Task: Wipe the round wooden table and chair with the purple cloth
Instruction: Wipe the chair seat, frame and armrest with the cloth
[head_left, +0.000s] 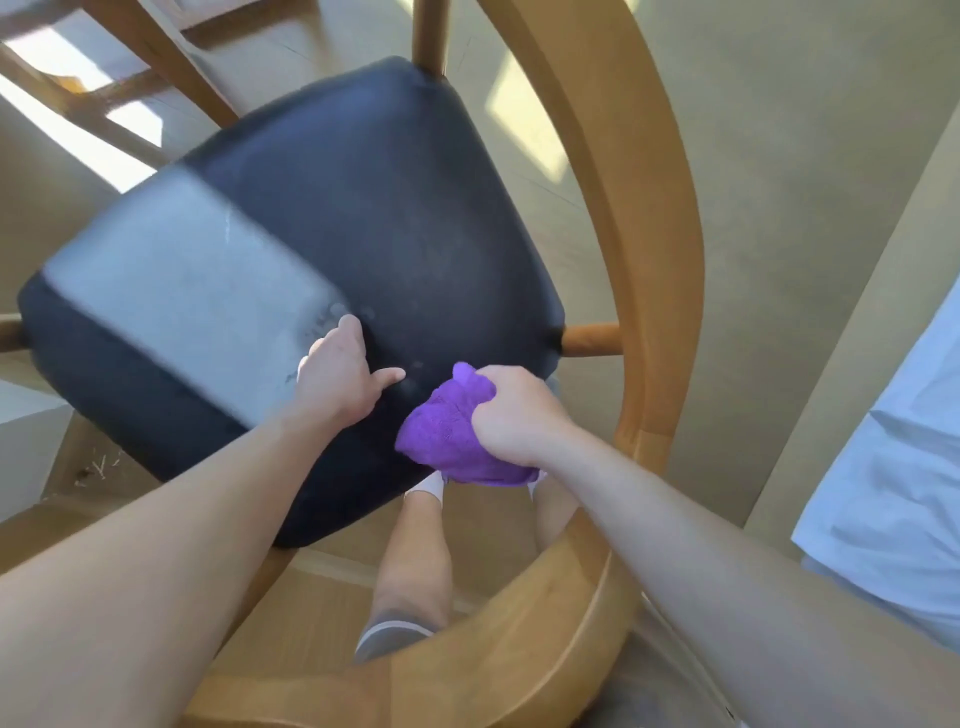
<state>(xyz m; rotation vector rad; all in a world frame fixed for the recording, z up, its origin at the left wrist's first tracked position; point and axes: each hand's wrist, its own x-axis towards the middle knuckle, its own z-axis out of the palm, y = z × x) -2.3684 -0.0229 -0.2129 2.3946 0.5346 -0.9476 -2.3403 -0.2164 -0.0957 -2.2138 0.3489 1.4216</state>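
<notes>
A wooden chair with a curved back rail (644, 218) and a black padded seat (374, 218) fills the view from above. My right hand (514, 413) is shut on the bunched purple cloth (441, 431), which rests at the seat's near right edge. My left hand (340, 374) lies flat on the seat just left of the cloth, fingers spread, holding nothing. A sunlit patch falls across the seat's left part. The round table top is not visible.
Wooden legs of other furniture (156, 67) stand at the top left on the beige floor (805, 130). A pale blue fabric (893, 483) shows at the right edge. My legs and feet (415, 561) are below the seat, inside the chair's rail.
</notes>
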